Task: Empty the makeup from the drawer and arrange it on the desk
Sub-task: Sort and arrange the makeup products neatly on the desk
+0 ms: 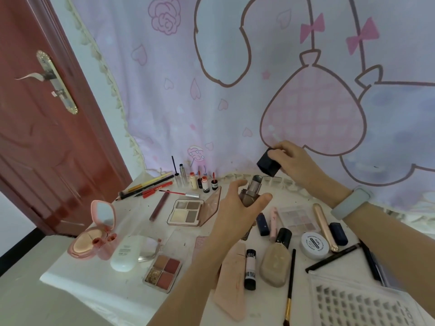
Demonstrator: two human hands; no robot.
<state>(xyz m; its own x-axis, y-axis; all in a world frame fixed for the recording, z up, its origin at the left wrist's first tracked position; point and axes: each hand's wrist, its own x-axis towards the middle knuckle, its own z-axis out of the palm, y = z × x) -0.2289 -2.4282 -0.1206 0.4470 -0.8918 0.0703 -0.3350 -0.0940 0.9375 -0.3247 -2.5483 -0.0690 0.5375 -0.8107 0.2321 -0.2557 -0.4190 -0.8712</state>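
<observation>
Makeup lies spread over the white counter [98, 274], and one piece of it, a taupe bottle [250, 196] with a silver neck, is held above the counter's middle in the left hand [237, 208], whose thumb and fingers curl round its body. The right hand [295, 162], with a pale band on its wrist, pinches the bottle's dark cap [268, 164] just above and to the right of the open neck, cap and bottle apart. Along the far edge stand several small lip tint vials [204, 183] and a silver mascara tube [181, 175], with pencils [146, 188] lying slantwise to their left. Nearer the middle an open eyeshadow palette [188, 211] lies flat with its lid tilted up. At the left edge a pink cushion compact [94, 238] sits open, its mirror upright, and beside it lies a white tube [124, 252] with a blush palette [163, 270] just to its right. Toward the near edge, under the left forearm, lie a pink pouch [231, 283], a black-capped stick [250, 267] and a beige foundation bottle [275, 257] on its side, with a thin brush [290, 285] alongside. To the right are a white round jar [314, 244], a rose-gold tube [324, 225], two dark blue lipsticks [263, 224] and a pale glitter palette [297, 218]. A tray of false lashes [357, 304] fills the near right corner. Behind the counter hangs a pastel cartoon curtain [211, 102]; a red-brown door [35, 137] stands at the left.
</observation>
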